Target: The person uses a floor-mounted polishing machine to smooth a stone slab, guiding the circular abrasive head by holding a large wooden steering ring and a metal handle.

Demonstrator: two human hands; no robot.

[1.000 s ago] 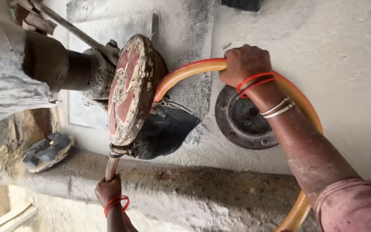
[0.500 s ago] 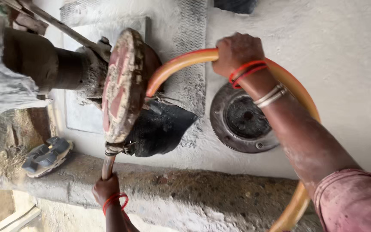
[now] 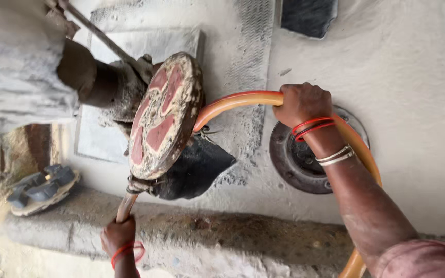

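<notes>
Head camera view, looking down at a dusty grey floor coated in pale powder.

The right hand reaches in from the lower right, its fingers clenched around an orange hose. The wrist wears red thread bands and silver bangles. The hose curves from the hand leftward toward a round wheel, and also arcs back under the forearm, leaving the picture at the bottom right.

The wheel is a thick disc with red patches under a crust of grey dust, standing on edge and tilted. It sits on a dark, dust-caked machine body that extends to the upper left. A black flap hangs just below the wheel.

The left hand, low in the picture and also wearing red thread at the wrist, has its fingers wrapped around a narrow handle that rises to the wheel's lower edge.

Behind the right wrist, a round dark metal ring lies flat on the floor. A worn sandal lies at the left, near a rough stone ledge crossing the lower part of the view.
</notes>
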